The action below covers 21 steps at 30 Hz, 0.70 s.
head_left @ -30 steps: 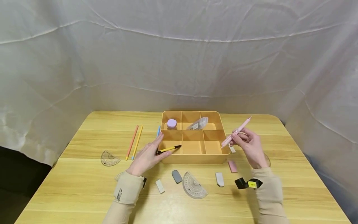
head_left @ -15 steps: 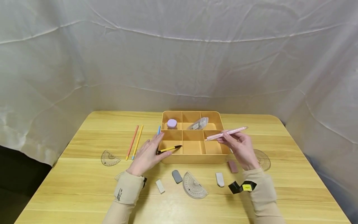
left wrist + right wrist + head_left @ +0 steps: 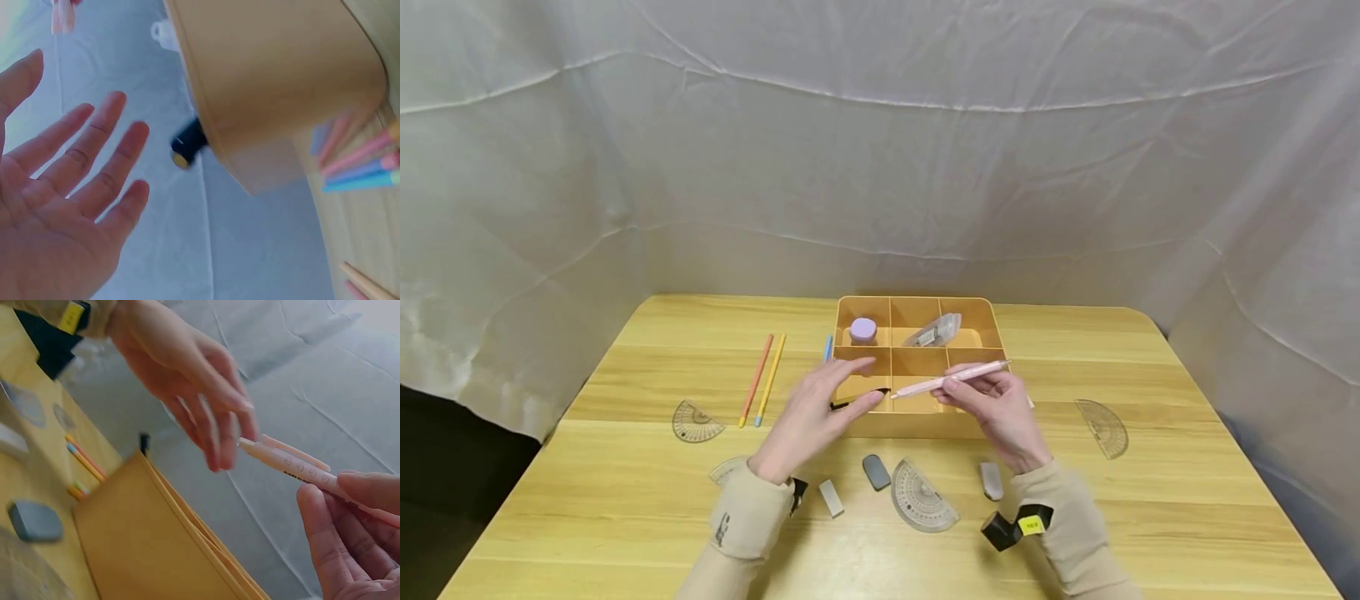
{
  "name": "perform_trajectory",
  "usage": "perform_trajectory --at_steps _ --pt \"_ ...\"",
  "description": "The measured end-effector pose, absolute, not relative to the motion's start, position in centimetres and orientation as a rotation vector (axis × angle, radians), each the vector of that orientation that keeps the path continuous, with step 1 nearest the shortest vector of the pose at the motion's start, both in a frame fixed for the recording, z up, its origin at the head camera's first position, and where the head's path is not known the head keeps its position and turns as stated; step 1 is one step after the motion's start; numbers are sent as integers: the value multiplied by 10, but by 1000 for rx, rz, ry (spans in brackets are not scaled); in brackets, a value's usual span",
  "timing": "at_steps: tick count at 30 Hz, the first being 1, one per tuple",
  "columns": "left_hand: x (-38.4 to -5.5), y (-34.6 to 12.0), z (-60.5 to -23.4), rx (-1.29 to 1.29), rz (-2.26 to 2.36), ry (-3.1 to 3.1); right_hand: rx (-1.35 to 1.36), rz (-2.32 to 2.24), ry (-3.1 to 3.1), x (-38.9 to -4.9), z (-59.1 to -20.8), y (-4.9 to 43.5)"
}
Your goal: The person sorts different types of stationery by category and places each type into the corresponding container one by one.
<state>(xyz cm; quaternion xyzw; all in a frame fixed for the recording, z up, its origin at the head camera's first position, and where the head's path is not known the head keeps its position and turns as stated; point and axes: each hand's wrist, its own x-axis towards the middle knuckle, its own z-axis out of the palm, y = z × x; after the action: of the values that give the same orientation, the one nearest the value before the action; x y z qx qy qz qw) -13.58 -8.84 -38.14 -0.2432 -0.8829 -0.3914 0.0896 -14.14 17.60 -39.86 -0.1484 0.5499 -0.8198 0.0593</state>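
Note:
A pink pen (image 3: pixel 921 387) is pinched between thumb and fingers of my right hand (image 3: pixel 996 410), held above the front compartments of an orange divided box (image 3: pixel 925 426). One end of it points toward my left hand (image 3: pixel 807 418). That hand hovers over the box's front left corner, its fingers spread and nothing in them, as the left wrist view shows. Below its thumb lies a black-and-yellow pen (image 3: pixel 884 391), partly hidden, with its black end (image 3: pixel 189 142) sticking out past the box edge. In the right wrist view the pink pen (image 3: pixel 294 464) nearly meets the left fingertips.
In the back compartments sit a purple-topped round item (image 3: pixel 862 330) and a clear plastic packet (image 3: pixel 938 331). Orange (image 3: pixel 756 382), yellow (image 3: pixel 771 380) and blue (image 3: pixel 828 348) sticks lie at left. Before the box are a grey eraser (image 3: pixel 876 472), white erasers (image 3: pixel 831 498) and a protractor (image 3: pixel 923 498).
My right hand has carried the pink pen leftward from beside the box to over its middle. My left hand has lifted off the box's left edge, fingers parting toward the pen.

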Motion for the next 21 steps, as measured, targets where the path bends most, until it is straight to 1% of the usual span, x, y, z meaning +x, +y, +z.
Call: perform_trajectory --at_steps 5,12,21 --pt "-136 -84 -380 -824 -1271 -2547 -462 -2428 1682 -136 -398 163" --pt "-135 -83 -381 -857 -1394 -2519 -387 -2430 1633 -132 -395 155" --pt "-134 -83 -379 -874 -1498 -2538 -418 -2416 1630 -132 -396 155"
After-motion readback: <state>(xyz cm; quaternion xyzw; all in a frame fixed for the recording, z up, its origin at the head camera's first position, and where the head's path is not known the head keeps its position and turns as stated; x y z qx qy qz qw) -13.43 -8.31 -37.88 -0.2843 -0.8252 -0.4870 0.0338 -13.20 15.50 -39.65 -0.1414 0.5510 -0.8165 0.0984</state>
